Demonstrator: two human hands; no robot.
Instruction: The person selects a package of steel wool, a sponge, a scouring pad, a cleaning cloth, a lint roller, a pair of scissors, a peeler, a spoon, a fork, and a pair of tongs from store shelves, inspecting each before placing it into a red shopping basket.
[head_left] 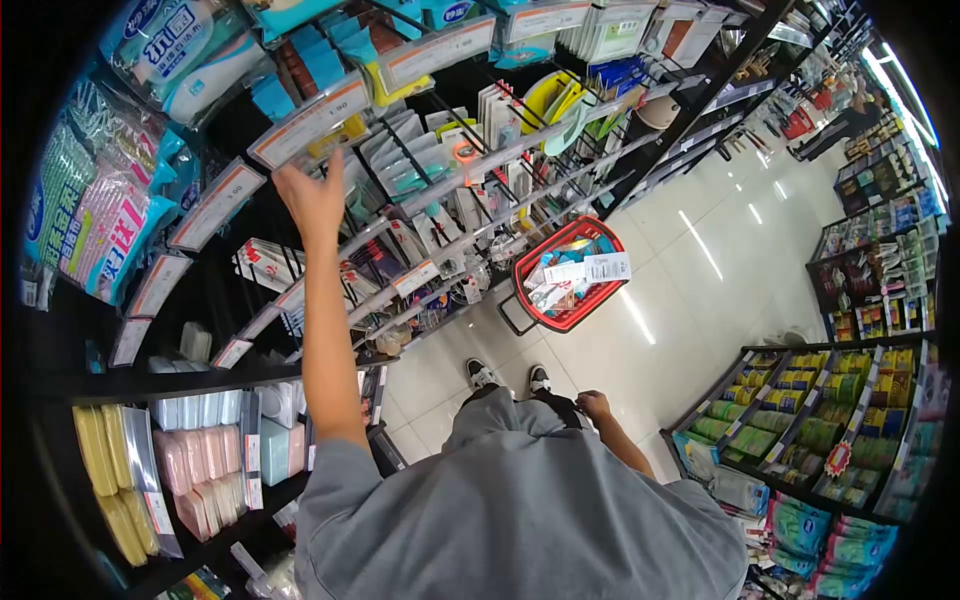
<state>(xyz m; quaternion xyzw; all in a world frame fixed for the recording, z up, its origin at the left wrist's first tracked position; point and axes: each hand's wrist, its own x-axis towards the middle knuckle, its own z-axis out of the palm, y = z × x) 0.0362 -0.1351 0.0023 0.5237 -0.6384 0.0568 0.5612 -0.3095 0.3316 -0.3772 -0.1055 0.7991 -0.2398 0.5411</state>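
Note:
My left hand is raised to the shelf rack, just below a white price label. Its thumb points up and its other fingers curl behind the rack edge, so what they hold, if anything, is hidden. Packaged goods hang on hooks to its right. My right hand hangs low beside my body, its fingers loosely curled; too little shows to tell whether anything is in it. On the floor ahead of my feet stands a red basket with several packages inside.
Blue and pink packs fill the left shelf. Pastel boxes sit at the lower left. A display of green and yellow goods stands at the right. Another person is far off at the upper right.

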